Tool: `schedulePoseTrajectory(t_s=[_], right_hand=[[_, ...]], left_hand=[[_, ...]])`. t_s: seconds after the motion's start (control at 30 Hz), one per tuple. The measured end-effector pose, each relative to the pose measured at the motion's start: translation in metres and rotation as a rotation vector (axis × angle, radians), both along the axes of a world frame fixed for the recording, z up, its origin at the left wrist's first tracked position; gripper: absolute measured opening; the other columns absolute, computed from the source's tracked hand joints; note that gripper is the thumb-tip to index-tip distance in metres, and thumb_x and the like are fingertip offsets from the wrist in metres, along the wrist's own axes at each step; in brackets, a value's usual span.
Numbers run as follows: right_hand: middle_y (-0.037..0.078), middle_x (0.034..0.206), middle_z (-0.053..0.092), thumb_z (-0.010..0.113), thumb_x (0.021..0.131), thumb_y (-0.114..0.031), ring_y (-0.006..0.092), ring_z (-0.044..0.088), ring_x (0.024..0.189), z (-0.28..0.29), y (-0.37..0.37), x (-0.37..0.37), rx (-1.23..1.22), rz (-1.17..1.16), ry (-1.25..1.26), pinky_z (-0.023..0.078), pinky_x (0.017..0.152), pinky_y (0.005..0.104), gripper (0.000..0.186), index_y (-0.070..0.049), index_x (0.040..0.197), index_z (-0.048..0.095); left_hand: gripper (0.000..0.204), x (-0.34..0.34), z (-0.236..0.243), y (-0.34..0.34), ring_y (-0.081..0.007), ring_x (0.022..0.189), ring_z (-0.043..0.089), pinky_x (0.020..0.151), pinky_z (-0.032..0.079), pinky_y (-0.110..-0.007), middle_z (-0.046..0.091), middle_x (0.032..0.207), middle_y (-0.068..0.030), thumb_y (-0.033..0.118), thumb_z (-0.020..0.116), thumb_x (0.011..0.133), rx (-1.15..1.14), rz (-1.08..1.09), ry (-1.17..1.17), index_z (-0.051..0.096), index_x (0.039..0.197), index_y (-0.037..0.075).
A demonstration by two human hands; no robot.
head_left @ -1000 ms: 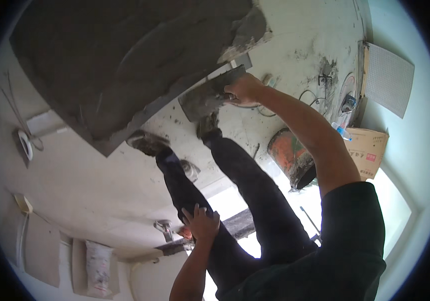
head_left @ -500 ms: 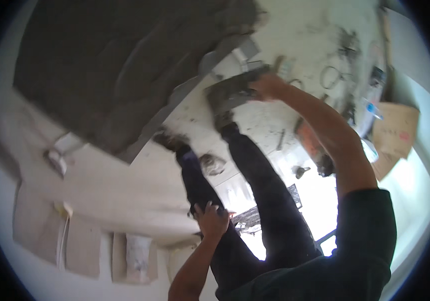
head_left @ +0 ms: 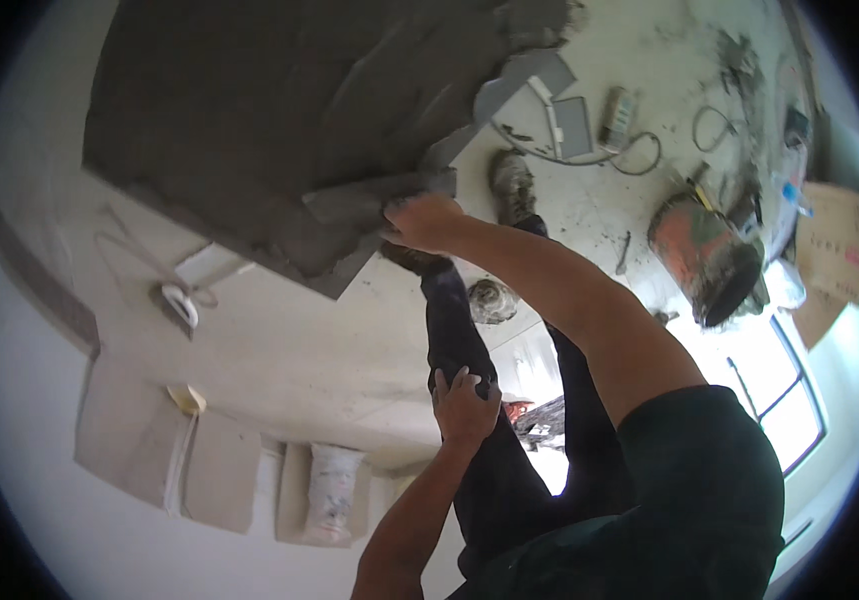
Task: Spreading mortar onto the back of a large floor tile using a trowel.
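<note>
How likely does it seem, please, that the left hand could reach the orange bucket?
Probably not: the left hand rests on the left leg, with the right arm across its way to the orange bucket.

Lower left: pale sack resting against tan board; beige panel beside them, near wall. Right: brown cardboard box, printed; small blue object just beside it. Lower right: bright window, dark-framed. Upper right: thin cable loop on floor.

Right arm reaches forward with curled fingers, left fingers resting on the left leg.
</note>
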State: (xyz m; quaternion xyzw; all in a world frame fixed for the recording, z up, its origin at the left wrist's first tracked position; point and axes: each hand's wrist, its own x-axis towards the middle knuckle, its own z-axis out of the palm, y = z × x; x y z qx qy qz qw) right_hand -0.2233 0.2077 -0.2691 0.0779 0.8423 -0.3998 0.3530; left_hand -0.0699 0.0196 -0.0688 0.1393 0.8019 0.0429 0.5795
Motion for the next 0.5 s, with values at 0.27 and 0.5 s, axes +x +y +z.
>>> schedulePoseTrajectory(t_s=[0.27, 0.5], right_hand=[[0.020, 0.088, 0.071, 0.053, 0.093, -0.053, 0.0387, 0.069, 0.087, 0.005, 0.180, -0.027, 0.312, -0.503, 0.021, 0.055, 0.080, 0.0506, 0.051, -0.005, 0.106, 0.065], [0.024, 0.085, 0.069, 0.054, 0.092, -0.055, 0.0392, 0.068, 0.089, -0.018, 0.281, 0.012, 0.247, -1.082, 0.120, 0.051, 0.080, 0.0497, 0.057, 0.001, 0.093, 0.068]], left_hand=[[0.042, -0.027, -0.005, -0.011, -0.0438, 0.136, 0.040, 0.113, 0.035, -0.049, 0.061, 0.133, -0.0119, 0.041, 0.068, 0.081, 0.003, -0.059, 0.020, 0.072, 0.106, 0.008], [0.040, -0.043, -0.003, 0.003, -0.0396, 0.131, 0.048, 0.114, 0.035, -0.044, 0.064, 0.129, -0.0133, 0.041, 0.067, 0.081, 0.003, -0.157, 0.026, 0.073, 0.103, 0.007]])
